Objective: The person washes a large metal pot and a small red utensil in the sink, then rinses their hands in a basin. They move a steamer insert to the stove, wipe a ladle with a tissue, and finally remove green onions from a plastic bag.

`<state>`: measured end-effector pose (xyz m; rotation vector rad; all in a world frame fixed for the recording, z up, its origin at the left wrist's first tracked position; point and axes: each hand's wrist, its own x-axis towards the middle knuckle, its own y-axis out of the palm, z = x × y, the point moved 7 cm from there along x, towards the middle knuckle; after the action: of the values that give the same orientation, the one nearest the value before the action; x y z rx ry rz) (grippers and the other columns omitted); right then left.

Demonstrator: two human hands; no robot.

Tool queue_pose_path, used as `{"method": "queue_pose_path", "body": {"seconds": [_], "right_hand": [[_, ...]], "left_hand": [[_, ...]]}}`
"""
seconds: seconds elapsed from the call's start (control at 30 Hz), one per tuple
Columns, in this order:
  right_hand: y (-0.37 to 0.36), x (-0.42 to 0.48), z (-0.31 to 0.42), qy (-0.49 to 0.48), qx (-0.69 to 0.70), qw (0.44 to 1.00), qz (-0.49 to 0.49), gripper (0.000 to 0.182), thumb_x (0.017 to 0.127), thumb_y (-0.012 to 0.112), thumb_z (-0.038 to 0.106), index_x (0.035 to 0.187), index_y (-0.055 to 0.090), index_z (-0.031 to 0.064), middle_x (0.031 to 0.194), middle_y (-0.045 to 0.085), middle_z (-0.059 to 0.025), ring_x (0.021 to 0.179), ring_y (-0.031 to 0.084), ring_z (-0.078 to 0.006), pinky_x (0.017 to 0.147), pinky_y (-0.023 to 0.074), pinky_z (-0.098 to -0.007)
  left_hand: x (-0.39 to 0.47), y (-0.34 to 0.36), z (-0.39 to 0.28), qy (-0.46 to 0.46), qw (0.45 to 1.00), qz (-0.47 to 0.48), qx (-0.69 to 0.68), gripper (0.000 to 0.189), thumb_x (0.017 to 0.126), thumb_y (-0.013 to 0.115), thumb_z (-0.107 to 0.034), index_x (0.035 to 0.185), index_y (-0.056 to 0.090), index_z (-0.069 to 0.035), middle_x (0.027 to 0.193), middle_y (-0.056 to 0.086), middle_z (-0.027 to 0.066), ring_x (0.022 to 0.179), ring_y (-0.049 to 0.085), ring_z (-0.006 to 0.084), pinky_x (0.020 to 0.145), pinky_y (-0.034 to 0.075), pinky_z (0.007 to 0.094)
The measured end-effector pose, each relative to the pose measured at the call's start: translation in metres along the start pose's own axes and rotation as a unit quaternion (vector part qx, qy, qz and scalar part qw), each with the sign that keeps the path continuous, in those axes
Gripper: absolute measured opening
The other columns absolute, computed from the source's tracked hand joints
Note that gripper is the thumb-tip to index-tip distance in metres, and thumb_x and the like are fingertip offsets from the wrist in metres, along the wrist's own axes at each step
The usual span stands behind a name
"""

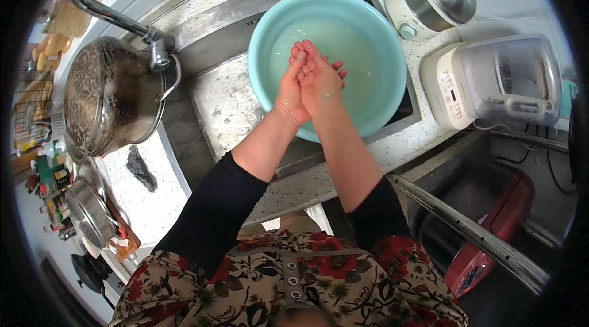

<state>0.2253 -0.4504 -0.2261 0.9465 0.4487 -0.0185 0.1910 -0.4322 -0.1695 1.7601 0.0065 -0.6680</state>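
My left hand (291,85) and my right hand (323,85) are wet and pressed together over a light turquoise plastic basin (396,69). Some fingertips of the left hand show past the right side of the right hand. No object shows in either hand, though the space between the palms is hidden. Cloudy, pale water (359,51) lies in the basin below the hands. The basin rests over the right part of a stainless steel sink (230,101), whose wet floor shows to the left.
A chrome faucet (158,53) reaches in from upper left, beside a large steel pot (115,92). A dark scouring pad (140,168) lies on the left counter. To the right stand a small electric cooker (428,2) and a clear-covered appliance (506,81). An open drawer (464,230) juts out below them.
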Motion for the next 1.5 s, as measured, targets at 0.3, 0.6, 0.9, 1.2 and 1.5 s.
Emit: {"method": "queue_pose_path", "body": {"seconds": [0.3,0.6,0.9,1.2,1.5], "right_hand": [[-0.031,-0.022,0.047,-0.1,-0.491,0.863,-0.061,0.03,0.093,0.045,0.025,0.098,0.06,-0.0002,0.085,0.064,-0.0077,0.074,0.059,-0.0172,0.064,0.047,-0.0296],[-0.096,0.005,0.015,0.152,-0.124,0.966,-0.171,0.023,0.09,0.053,0.022,0.104,0.059,0.0051,0.093,0.063,-0.0073,0.076,0.059,-0.015,0.065,0.0465,-0.0283],[-0.124,0.028,0.074,-0.124,-0.431,0.874,-0.186,0.024,0.089,0.052,0.026,0.102,0.061,0.0087,0.089,0.063,-0.0055,0.076,0.059,-0.0162,0.068,0.0482,-0.0286],[0.01,-0.013,-0.011,0.079,-0.195,0.978,-0.002,0.021,0.087,0.056,0.026,0.096,0.059,0.0072,0.086,0.062,-0.005,0.073,0.058,-0.0203,0.063,0.0477,-0.0316],[0.01,-0.005,0.04,-0.314,-0.738,0.596,-0.043,0.006,0.078,0.057,0.013,0.079,0.061,0.0096,0.089,0.063,-0.008,0.075,0.058,-0.0299,0.065,0.0462,-0.0372]], "left_hand": [[0.02,-0.077,-0.005,-0.02,0.952,-0.231,0.199,0.041,0.091,0.046,-0.046,0.095,0.056,-0.006,0.092,0.059,0.0101,0.085,0.058,0.0204,0.073,0.048,0.035],[0.031,-0.095,-0.014,-0.03,0.929,-0.325,0.172,0.05,0.096,0.026,-0.046,0.126,0.041,-0.01,0.13,0.045,0.0097,0.12,0.041,0.0269,0.102,0.026,0.0498],[0.027,-0.075,-0.026,0.004,0.971,-0.21,0.112,0.042,0.098,0.024,-0.038,0.125,0.044,-0.012,0.13,0.044,0.0096,0.116,0.045,0.0266,0.103,0.028,0.0483],[0.051,-0.121,-0.04,0.017,0.983,-0.172,0.066,0.026,0.094,0.039,-0.031,0.097,0.056,-0.011,0.083,0.061,0.008,0.067,0.059,0.0189,0.052,0.05,0.0319],[0.015,-0.036,-0.011,0.052,0.922,-0.288,0.255,0.039,0.092,0.048,-0.04,0.11,0.053,-0.006,0.109,0.055,0.0107,0.099,0.054,0.0236,0.082,0.046,0.0376]]}}
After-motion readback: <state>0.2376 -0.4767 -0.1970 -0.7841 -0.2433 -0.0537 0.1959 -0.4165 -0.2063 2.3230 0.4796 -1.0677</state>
